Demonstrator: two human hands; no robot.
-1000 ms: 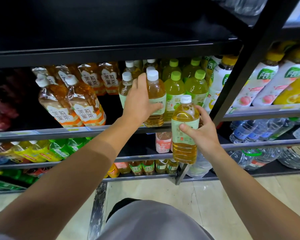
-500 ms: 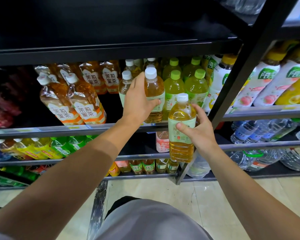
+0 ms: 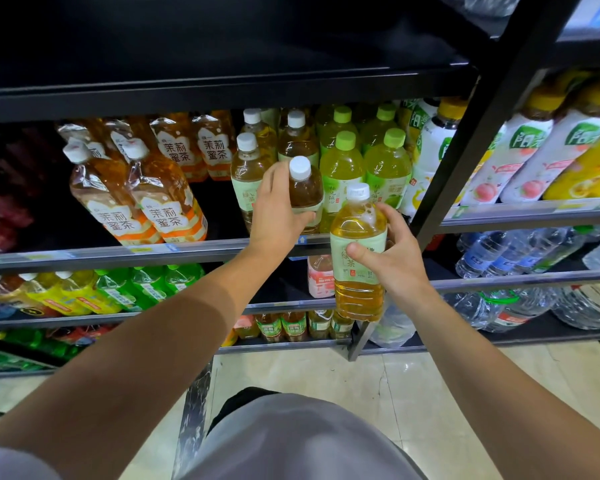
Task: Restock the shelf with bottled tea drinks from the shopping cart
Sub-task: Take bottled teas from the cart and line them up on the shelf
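- Left hand wraps round a white-capped brown tea bottle at the front of the shelf, thumb across its label, fingers behind it out of sight
- That bottle leans a little and sits right at the shelf's front rail; whether its base is fully down, I cannot tell, the hand covers it
- Right hand grips a green tea bottle round the label, thumb in front, fingers curled behind, bottle upright with its white cap up
- It hangs in the air in front of the rail, just right of the left hand, its cap level with the front row and its base down over the lower shelves
- Tight on the right: two rows of green-capped bottles stand just beside the held brown bottle
- On the left of it, another white-capped bottle stands touching or nearly so, with more behind
- Open room sits further left: a dark gap on the shelf between that bottle and the wrapped packs of jasmine honey tea, which lean back
- Overhead, the black shelf above hangs low over the caps
- Black upright post slants close to the right of the green-capped rows
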